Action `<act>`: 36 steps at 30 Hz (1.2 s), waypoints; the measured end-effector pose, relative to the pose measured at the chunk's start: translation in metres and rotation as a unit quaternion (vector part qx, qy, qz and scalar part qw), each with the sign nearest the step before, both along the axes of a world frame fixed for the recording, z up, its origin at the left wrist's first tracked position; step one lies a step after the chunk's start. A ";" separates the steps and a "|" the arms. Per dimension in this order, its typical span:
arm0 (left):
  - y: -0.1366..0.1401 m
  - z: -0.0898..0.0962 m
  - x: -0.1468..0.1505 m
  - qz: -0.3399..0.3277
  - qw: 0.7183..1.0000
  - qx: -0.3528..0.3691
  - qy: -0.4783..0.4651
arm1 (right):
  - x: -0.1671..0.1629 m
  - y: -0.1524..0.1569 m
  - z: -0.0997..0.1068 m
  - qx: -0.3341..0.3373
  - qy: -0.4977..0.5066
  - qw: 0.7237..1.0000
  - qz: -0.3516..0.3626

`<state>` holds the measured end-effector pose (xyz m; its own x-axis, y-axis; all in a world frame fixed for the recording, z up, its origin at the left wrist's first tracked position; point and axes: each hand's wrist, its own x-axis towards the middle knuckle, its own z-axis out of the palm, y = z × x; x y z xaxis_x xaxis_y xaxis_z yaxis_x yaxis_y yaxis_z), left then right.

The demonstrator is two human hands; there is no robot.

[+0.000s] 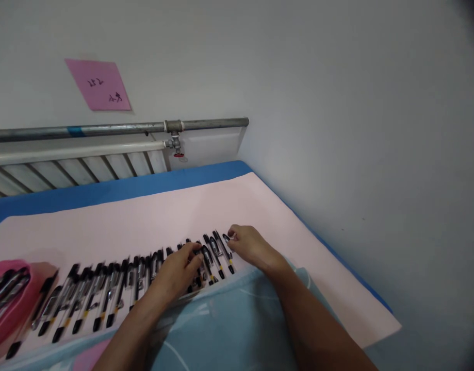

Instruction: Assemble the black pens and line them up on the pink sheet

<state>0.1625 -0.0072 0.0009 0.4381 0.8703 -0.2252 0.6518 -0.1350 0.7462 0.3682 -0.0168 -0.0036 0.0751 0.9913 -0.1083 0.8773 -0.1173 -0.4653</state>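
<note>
A long row of pens with black ends and clear barrels [101, 299] lies side by side on a pale pink sheet [221, 201]. My left hand [180, 270] is over the right part of this row, thumb and index finger apart, touching or just above the pens; some pens are hidden under it. At the row's right end, my right hand [250, 246] has its thumb and fingers bent together at a small black pen cap [226, 238]. Just left of that cap lies a pen [223, 251] with a yellow band near its lower end.
A pink basket [18, 322] holding more pens stands at the left edge. Light blue cloth [221, 324] covers the near side, below my arms. A blue surface [175, 181] borders the sheet. Behind are a radiator [78, 167], a pipe [124, 129] and walls.
</note>
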 end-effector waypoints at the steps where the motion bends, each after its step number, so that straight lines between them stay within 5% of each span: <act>1: 0.000 0.000 0.000 0.000 1.000 0.003 0.003 | 0.000 0.001 -0.001 0.006 -0.004 1.000 -0.004; 10: -0.001 0.002 0.000 0.013 1.000 0.007 -0.004 | -0.005 0.001 -0.005 0.036 0.007 0.999 0.030; 30: -0.009 0.006 0.003 0.046 0.988 0.148 0.000 | 0.002 0.008 0.001 0.032 0.080 0.995 -0.045; 36: -0.016 -0.004 -0.029 0.121 0.974 0.191 0.003 | 0.003 0.007 0.000 0.059 0.078 0.995 -0.031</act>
